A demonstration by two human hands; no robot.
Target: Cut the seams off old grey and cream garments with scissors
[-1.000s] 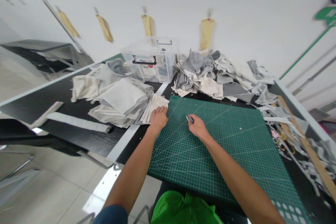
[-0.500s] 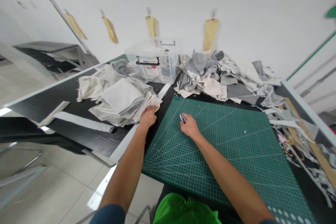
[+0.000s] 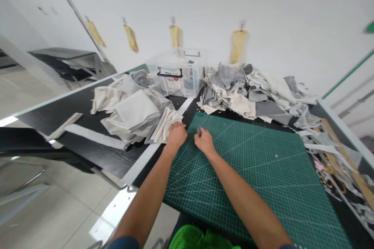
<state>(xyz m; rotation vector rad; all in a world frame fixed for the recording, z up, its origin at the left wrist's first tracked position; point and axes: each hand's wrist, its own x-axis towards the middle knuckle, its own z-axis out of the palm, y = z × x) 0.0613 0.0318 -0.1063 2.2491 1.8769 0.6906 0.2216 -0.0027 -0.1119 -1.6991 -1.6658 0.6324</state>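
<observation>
My left hand (image 3: 177,135) rests at the near corner of a stack of cut white and grey fabric pieces (image 3: 137,116), fingers curled on the edge of a cream piece (image 3: 166,123). My right hand (image 3: 204,141) lies on the green cutting mat (image 3: 251,171), closed round a small metal tool (image 3: 199,130) whose tip pokes out past the fingers. The two hands are close together at the mat's far left corner.
A heap of grey and white fabric scraps (image 3: 251,93) lies behind the mat. A clear plastic box (image 3: 175,73) stands at the back. A wooden ruler (image 3: 347,163) and trimmings lie along the right edge. Yellow gloves (image 3: 237,45) hang on the wall. The table's left edge drops to the floor.
My right hand has slid left across the mat toward the left hand. The left hand shifted along the edge of the fabric stack, and the cream piece now lies pulled a little nearer.
</observation>
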